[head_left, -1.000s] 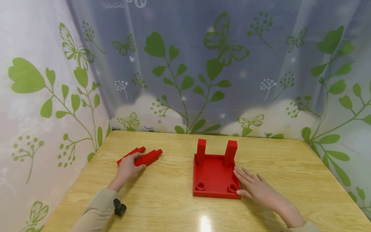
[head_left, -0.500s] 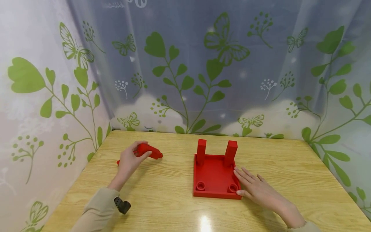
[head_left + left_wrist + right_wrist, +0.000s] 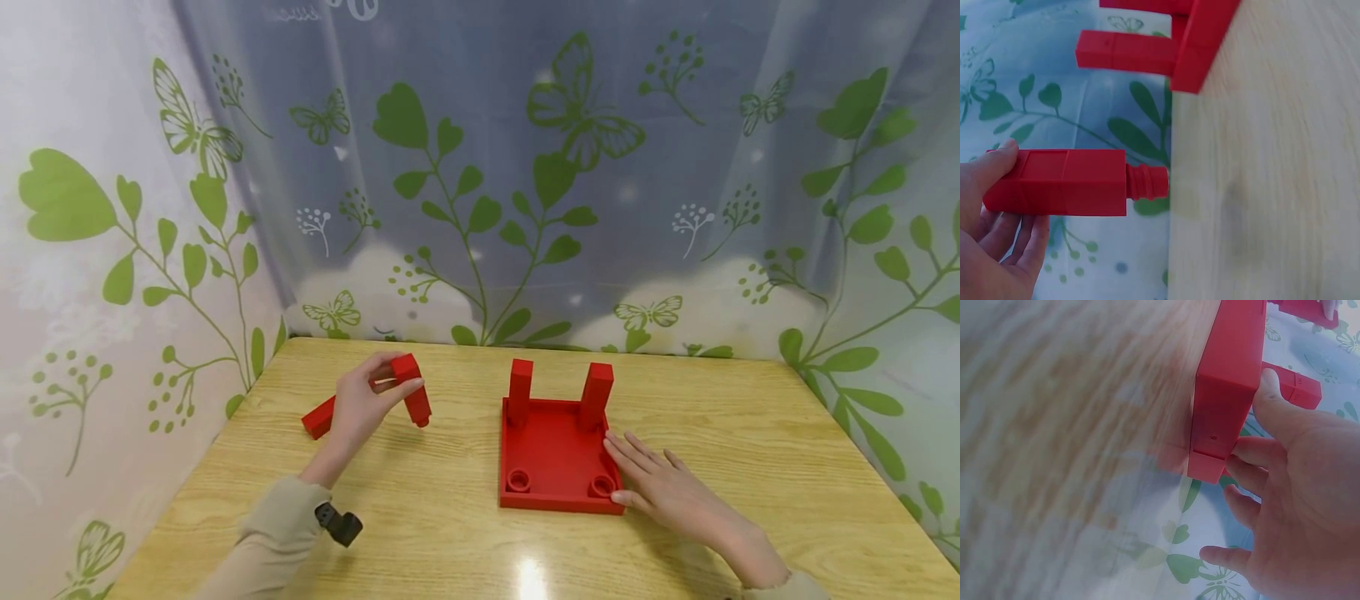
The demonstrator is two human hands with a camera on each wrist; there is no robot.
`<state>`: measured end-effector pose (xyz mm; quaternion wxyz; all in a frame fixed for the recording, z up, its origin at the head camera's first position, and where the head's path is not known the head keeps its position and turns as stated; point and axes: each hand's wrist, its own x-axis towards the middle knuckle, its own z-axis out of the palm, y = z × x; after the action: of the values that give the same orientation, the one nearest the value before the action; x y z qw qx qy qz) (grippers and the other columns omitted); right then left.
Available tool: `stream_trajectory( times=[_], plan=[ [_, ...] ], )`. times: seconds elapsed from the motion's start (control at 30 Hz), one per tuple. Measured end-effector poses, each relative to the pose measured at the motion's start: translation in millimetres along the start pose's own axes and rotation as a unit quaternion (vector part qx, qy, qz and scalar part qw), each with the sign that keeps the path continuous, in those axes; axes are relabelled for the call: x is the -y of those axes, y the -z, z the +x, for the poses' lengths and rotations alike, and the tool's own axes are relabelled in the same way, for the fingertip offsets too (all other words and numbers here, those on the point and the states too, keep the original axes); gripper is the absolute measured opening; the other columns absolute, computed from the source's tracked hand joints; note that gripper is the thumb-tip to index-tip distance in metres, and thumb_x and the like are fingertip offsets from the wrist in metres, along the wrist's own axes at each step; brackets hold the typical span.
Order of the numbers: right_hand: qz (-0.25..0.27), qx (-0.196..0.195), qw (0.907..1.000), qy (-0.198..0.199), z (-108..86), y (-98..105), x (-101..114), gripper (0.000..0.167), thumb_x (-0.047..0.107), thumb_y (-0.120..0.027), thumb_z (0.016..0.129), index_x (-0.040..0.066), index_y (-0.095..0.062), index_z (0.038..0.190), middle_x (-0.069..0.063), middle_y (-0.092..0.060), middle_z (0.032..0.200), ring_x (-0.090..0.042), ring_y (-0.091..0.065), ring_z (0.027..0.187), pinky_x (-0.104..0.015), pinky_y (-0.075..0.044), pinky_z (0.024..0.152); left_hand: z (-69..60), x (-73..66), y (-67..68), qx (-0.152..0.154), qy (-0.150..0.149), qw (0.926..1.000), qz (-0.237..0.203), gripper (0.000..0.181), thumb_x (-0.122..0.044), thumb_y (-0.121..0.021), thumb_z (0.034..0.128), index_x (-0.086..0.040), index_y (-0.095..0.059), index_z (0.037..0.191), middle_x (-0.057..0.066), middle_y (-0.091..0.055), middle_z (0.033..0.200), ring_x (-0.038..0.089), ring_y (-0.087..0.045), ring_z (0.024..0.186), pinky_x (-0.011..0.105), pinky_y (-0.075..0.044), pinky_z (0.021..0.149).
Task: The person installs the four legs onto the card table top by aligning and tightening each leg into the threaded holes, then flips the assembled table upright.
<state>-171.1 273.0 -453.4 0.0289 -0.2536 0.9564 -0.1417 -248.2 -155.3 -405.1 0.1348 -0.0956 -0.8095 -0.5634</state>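
Left grip [image 3: 361,408] is pinched round a red peg [image 3: 416,402] above the bench [image 3: 442,533], right grip [image 3: 667,497] laid straight-fingered against the tray [image 3: 558,503]; two standing pegs [image 3: 521,392] [image 3: 597,393] already seated, two sockets [image 3: 518,481] [image 3: 602,487] unfilled, one loose peg [image 3: 319,419] not yet lifted.

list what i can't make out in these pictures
Head: the far end of the lying red leg, hidden by the left hand.
Head: large white lettering, cut by the top edge.
Left wrist: much of the red tray, beyond the top edge.
Right wrist: the tray's side mark, too small.
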Motion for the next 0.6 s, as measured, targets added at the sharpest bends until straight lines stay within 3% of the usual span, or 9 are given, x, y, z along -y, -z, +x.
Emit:
stream_trajectory(
  times=[0.27, 0.6],
  plan=[
    [0.003, 0.01, 0.9999, -0.011, -1.8, 0.7, -0.4, 0.072, 0.05, -0.053, 0.102, 0.007, -0.037, 0.157, -0.016, -0.034, 0.162, -0.041, -0.029, 0.148, -0.076, -0.027, 0.109, 5.2, -21.9, -33.4, 0.038, -0.029, 0.9978, -0.047, 0.044, -0.015, -0.085, 0.0839, -0.01, -0.07, 0.125, 0.011, -0.073, 0.112, 0.025, -0.071, 0.102, 0.033, -0.059, 0.09],
    [-0.012, 0.001, 0.9999, -0.01, -6.1, -1.7, 3.4, 0.065, 0.045, -0.051, 0.105, 0.008, -0.039, 0.157, -0.012, -0.035, 0.162, -0.04, -0.03, 0.148, -0.074, -0.027, 0.11, 1.2, -54.2, -89.1, 0.093, -0.069, 0.9888, -0.094, 0.042, -0.014, -0.084, 0.0842, -0.013, -0.07, 0.124, 0.005, -0.073, 0.111, 0.02, -0.07, 0.102, 0.034, -0.059, 0.09]
  ],
)
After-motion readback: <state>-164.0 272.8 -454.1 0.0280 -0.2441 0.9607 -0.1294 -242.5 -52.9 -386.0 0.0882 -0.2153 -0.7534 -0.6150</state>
